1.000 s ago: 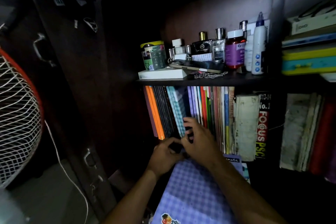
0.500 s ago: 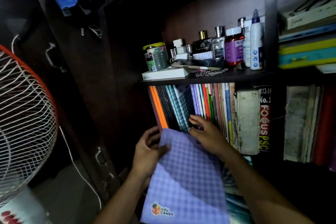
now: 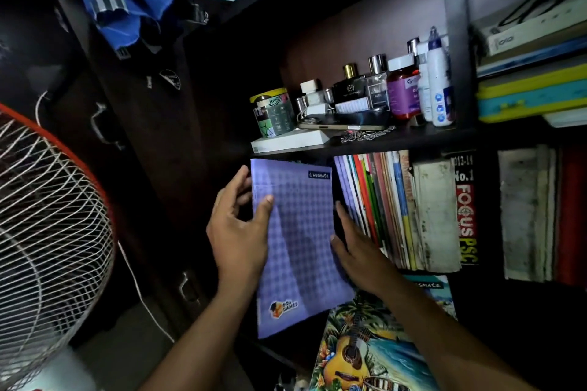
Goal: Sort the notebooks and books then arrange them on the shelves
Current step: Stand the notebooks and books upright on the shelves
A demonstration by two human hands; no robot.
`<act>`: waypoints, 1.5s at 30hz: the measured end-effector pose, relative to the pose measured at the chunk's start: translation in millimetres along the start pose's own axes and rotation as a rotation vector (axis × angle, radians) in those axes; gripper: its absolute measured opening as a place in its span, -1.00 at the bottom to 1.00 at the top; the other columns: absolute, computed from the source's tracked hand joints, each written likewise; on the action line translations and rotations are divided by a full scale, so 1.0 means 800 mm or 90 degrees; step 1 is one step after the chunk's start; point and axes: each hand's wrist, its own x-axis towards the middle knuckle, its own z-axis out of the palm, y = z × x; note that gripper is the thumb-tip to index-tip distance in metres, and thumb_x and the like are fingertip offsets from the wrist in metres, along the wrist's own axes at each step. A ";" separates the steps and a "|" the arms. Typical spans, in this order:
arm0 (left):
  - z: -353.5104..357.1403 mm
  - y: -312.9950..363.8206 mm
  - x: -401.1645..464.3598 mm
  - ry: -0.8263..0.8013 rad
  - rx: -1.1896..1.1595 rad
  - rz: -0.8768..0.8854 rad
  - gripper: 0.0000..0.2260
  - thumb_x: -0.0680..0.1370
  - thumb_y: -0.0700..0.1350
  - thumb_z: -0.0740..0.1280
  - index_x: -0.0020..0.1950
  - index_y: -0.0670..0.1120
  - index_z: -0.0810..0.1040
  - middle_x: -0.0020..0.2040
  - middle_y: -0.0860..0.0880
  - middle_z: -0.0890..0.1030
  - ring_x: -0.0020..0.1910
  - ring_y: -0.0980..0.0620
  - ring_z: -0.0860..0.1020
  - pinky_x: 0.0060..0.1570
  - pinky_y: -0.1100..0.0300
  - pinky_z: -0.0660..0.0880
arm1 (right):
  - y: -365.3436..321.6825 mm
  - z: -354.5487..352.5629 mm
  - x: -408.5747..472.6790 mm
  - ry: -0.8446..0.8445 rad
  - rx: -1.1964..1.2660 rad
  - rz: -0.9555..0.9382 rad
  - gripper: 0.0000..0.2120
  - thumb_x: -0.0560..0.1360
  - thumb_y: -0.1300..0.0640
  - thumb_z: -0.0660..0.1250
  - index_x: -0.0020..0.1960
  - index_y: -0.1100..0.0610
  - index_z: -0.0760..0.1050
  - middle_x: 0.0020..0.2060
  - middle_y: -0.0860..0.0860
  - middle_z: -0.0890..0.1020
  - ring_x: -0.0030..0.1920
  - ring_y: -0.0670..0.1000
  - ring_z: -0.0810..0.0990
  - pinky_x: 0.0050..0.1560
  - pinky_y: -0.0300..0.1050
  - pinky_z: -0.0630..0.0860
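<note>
**Notebook going upright into the lower shelf row**

Guitar-cover notebook (image 3: 365,349) lies nearest the camera, flat and low, waiting its turn. Just beyond it both hands work the purple checked notebook (image 3: 298,241), which stands at the left end of the lower shelf, in front of the books already there. The left hand (image 3: 236,228) has the grip: its thumb lies across the front cover and its fingers curl round the left edge. The right hand (image 3: 359,247) holds nothing; its fingers are straight and press into the gap between the purple cover and the row of upright notebooks (image 3: 374,200).

The notebook's long axis runs nearly vertical, leaning slightly so the top tips left. The brand corner sits at the top, just under the upper shelf board (image 3: 397,138), and the logo corner points down toward the camera. The front cover faces outward.

To do this step well, I judge the right hand should keep the neighbouring spines pushed rightward so the slot stays open, while the left turns the notebook edge-on and slides it straight back, bottom edge first. Thin covers buckle easily, so pressure near the spine is safer.

Farther off, bottles and a tin (image 3: 273,111) crowd the upper shelf.
</note>
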 end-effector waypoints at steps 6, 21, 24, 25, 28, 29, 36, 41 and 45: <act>0.034 -0.007 -0.014 0.029 0.044 0.074 -0.48 0.57 -0.22 0.43 0.51 0.00 0.42 0.27 0.01 0.53 0.26 0.12 0.54 0.14 0.44 0.48 | 0.015 -0.011 0.006 0.057 -0.137 0.044 -0.72 0.66 -0.10 0.18 0.22 0.05 0.23 -0.32 0.00 0.52 -0.35 0.10 0.53 -0.36 -0.05 0.37; 0.022 -0.061 -0.055 -0.211 0.185 -0.254 -0.92 0.62 -0.10 0.36 0.10 -0.06 0.57 -0.15 0.07 0.66 -0.25 0.15 0.62 -0.38 0.31 0.49 | 0.008 -0.022 -0.004 -0.073 -0.186 0.099 -0.22 0.61 -0.11 0.31 0.64 -0.16 -0.13 -0.16 -0.02 0.56 -0.22 -0.04 0.50 -0.20 -0.11 0.48; 0.029 -0.062 -0.061 -0.160 0.163 -0.231 -0.86 0.64 -0.13 0.34 0.20 -0.03 0.53 -0.17 0.04 0.66 -0.29 0.15 0.61 -0.46 0.41 0.43 | -0.006 -0.025 -0.007 -0.144 -0.271 0.106 0.03 0.54 -0.14 0.40 0.58 -0.19 -0.40 0.18 0.11 0.59 -0.06 0.07 0.58 -0.06 -0.03 0.55; 0.030 -0.064 -0.064 -0.151 0.156 -0.224 -0.86 0.64 -0.14 0.34 0.19 -0.02 0.53 -0.15 0.06 0.65 -0.25 0.16 0.61 -0.43 0.43 0.43 | -0.008 -0.023 -0.007 -0.162 -0.300 0.110 0.09 0.53 -0.14 0.42 0.57 -0.15 -0.45 0.23 0.14 0.57 -0.07 0.08 0.58 -0.08 -0.04 0.53; 0.037 -0.071 -0.069 -0.130 0.126 -0.226 -0.88 0.63 -0.13 0.35 0.14 0.03 0.52 -0.12 0.20 0.61 -0.14 0.17 0.61 -0.23 0.26 0.51 | -0.011 -0.020 -0.004 -0.190 -0.355 0.116 0.13 0.52 -0.13 0.41 0.54 -0.08 -0.52 0.12 0.16 0.61 -0.13 0.12 0.61 -0.16 -0.03 0.54; 0.041 -0.073 -0.070 -0.128 0.114 -0.236 -0.88 0.63 -0.12 0.36 0.15 0.03 0.54 -0.11 0.21 0.61 -0.13 0.19 0.60 -0.21 0.26 0.50 | -0.009 -0.022 -0.003 -0.193 -0.359 0.120 0.14 0.52 -0.12 0.42 0.54 -0.07 -0.53 0.08 0.14 0.62 -0.15 0.12 0.61 -0.16 -0.02 0.57; 0.062 -0.074 -0.086 -0.121 0.050 -0.223 -0.86 0.59 -0.01 0.39 0.10 -0.03 0.59 -0.03 0.12 0.67 -0.08 0.19 0.63 -0.20 0.32 0.52 | 0.002 -0.025 -0.005 -0.137 -0.395 0.135 0.09 0.51 -0.09 0.42 0.58 -0.10 -0.44 0.04 0.09 0.63 -0.21 0.06 0.56 -0.15 -0.07 0.58; 0.058 -0.086 -0.125 -0.216 0.057 -0.208 -0.53 0.55 0.14 0.31 0.46 0.15 0.35 0.21 0.29 0.51 0.13 0.25 0.51 0.06 0.40 0.43 | 0.019 -0.008 0.006 -0.070 -0.231 0.084 -0.06 0.53 -0.01 0.36 0.63 -0.04 -0.25 0.15 0.09 0.63 -0.01 0.11 0.64 -0.03 0.01 0.62; 0.056 -0.095 -0.124 -0.139 0.007 -0.207 -0.61 0.61 0.08 0.26 0.44 0.14 0.37 0.21 0.31 0.53 0.13 0.43 0.51 0.02 0.54 0.43 | 0.015 -0.003 0.007 -0.078 -0.188 0.077 -0.05 0.53 -0.09 0.37 0.64 -0.03 -0.25 0.32 0.09 0.44 0.19 0.13 0.56 0.13 0.03 0.58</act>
